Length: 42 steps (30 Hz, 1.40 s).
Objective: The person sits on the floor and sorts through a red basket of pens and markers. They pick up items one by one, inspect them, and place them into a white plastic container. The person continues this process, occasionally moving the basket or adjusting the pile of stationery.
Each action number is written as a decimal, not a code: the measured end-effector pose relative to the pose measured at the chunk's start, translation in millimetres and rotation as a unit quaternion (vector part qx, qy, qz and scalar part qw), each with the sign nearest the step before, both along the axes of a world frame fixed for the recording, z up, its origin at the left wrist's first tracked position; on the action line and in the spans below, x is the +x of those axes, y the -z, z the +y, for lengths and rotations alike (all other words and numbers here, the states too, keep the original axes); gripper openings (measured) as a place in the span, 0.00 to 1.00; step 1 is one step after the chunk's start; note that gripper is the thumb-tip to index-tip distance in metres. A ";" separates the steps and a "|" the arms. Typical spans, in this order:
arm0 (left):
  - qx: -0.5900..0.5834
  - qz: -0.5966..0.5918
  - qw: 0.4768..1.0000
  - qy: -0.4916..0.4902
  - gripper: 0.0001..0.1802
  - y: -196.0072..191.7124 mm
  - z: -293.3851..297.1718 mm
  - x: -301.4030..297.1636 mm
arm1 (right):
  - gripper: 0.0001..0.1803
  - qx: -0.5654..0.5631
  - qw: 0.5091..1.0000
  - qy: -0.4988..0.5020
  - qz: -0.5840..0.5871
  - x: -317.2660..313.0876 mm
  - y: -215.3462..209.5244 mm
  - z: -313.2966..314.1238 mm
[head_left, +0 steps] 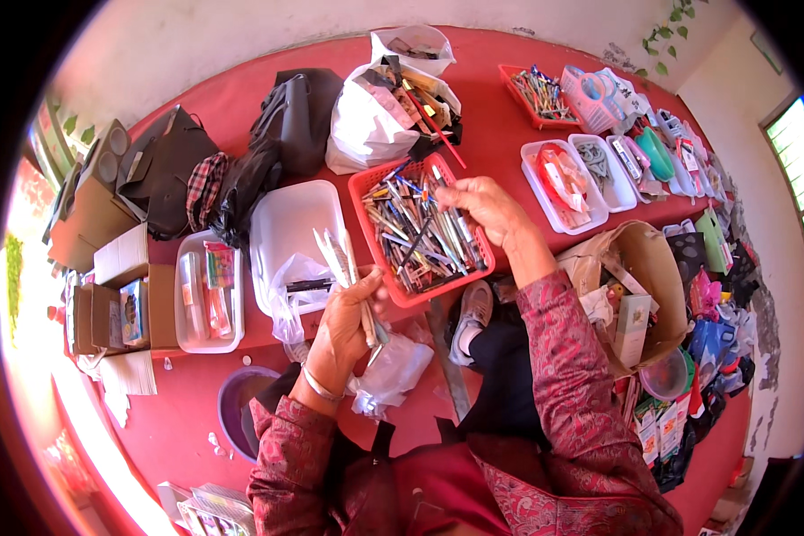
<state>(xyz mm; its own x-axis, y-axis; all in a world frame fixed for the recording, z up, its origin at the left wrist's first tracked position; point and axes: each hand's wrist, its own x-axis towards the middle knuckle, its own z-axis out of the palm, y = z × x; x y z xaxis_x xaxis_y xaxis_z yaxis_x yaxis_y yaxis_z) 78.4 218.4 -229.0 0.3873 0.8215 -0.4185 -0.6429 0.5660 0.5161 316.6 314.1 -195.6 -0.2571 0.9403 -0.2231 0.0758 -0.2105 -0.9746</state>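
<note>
My left hand (348, 308) is closed around a bundle of pens (338, 257), mostly white and pale, pointing up and away from me. Just right of it stands a red plastic basket (447, 288), heaped with loose pens (411, 232) in many colours. My right hand (487, 204) reaches over the basket's right side with thumb and fingers pinched together. Whether a pen is between those fingertips is hard to make out among the pens below. Left of the basket, a clear plastic bag (286, 299) with dark pens hangs over the rim of a white tray (297, 201).
Another tray (238, 330) holds packets, beside an open cardboard box (156, 308). Bags (299, 121) stand behind. To the right are a second red basket (512, 89), white trays (603, 214) and a full carton (670, 259). A purple tub (232, 411) sits lower left.
</note>
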 end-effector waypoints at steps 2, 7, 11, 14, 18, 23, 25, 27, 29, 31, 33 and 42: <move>0.012 0.044 0.999 0.020 0.12 -7.9 -3.9 4.8 | 0.14 -0.017 0.999 -0.039 0.028 -23.8 -19.9 -26.6; 0.028 -0.013 0.998 0.058 0.14 -6.6 -17.6 14.0 | 0.16 -0.024 0.999 -0.035 0.004 -67.3 -17.5 -63.0; 0.019 -0.014 0.999 0.046 0.10 -3.1 -21.2 11.3 | 0.22 0.120 0.982 -0.035 -0.145 -78.5 -18.5 -69.7; 0.062 -0.048 0.994 0.078 0.08 -6.2 -25.5 6.8 | 0.23 0.146 0.968 -0.044 -0.199 -85.1 -22.1 -71.3; 0.073 -0.049 0.995 0.050 0.07 -5.3 -27.1 8.9 | 0.20 0.131 0.965 -0.071 -0.214 -92.9 -16.4 -70.8; 0.095 -0.149 0.981 0.085 0.10 -7.0 -27.6 9.2 | 0.20 -0.031 0.992 -0.124 -0.023 -90.9 -31.7 -73.6; 0.101 -0.156 0.980 0.069 0.11 -14.8 -31.5 10.3 | 0.22 -0.112 0.973 -0.181 0.090 -83.6 -31.4 -74.0; 0.092 -0.181 0.975 0.094 0.11 -13.7 -29.2 9.3 | 0.22 -0.115 0.961 -0.219 0.125 -82.1 -29.7 -72.3; 0.068 -0.222 0.967 0.109 0.12 -5.8 -33.7 8.6 | 0.20 -0.136 0.955 -0.214 0.154 -89.6 -16.8 -74.1; 0.104 -0.248 0.954 0.130 0.13 -5.8 -34.2 11.2 | 0.18 -0.161 0.942 -0.206 0.210 -95.6 -12.1 -75.0; 0.112 -0.245 0.953 0.140 0.14 -3.5 -40.3 13.0 | 0.17 -0.174 0.933 -0.224 0.222 -96.7 -6.3 -79.4; 0.115 -0.170 0.975 0.084 0.13 1.4 -38.0 18.5 | 0.13 -0.062 0.985 -0.154 0.039 -102.3 -30.5 -83.6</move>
